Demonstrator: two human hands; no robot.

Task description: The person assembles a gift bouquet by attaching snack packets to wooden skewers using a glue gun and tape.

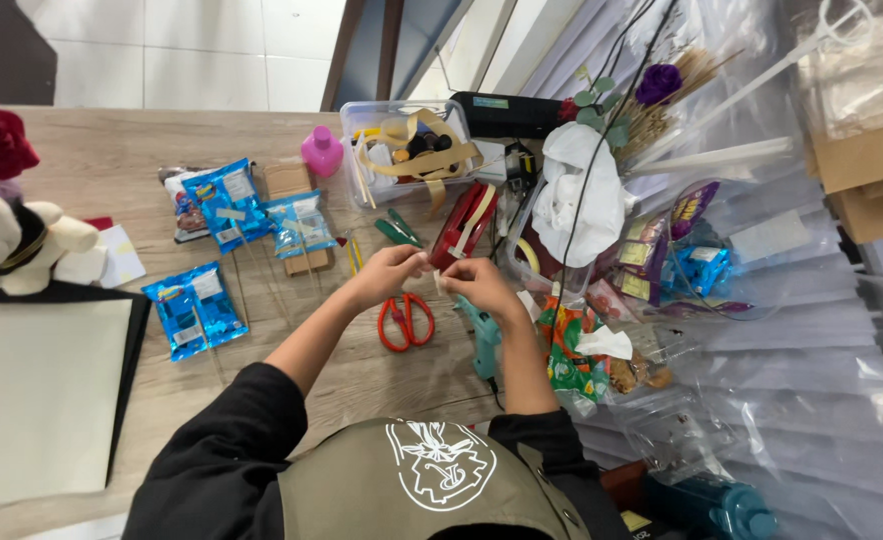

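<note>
At 9 o'clock from the hands, blue snack packets lie on the wooden table. At centre, the left hand and right hand meet fingertip to fingertip, pinching a small pale piece directly above the red-handled scissors; what the piece is cannot be told. Judged step: fine preparation of that piece; the next move calls for a steady two-handed pinch, with the teal glue gun at 5 o'clock.

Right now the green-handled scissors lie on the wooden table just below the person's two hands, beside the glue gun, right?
Not quite: the scissors have red handles, not green. The head view shows them lying on the wooden table just below the left hand and right hand, beside the glue gun.
</note>
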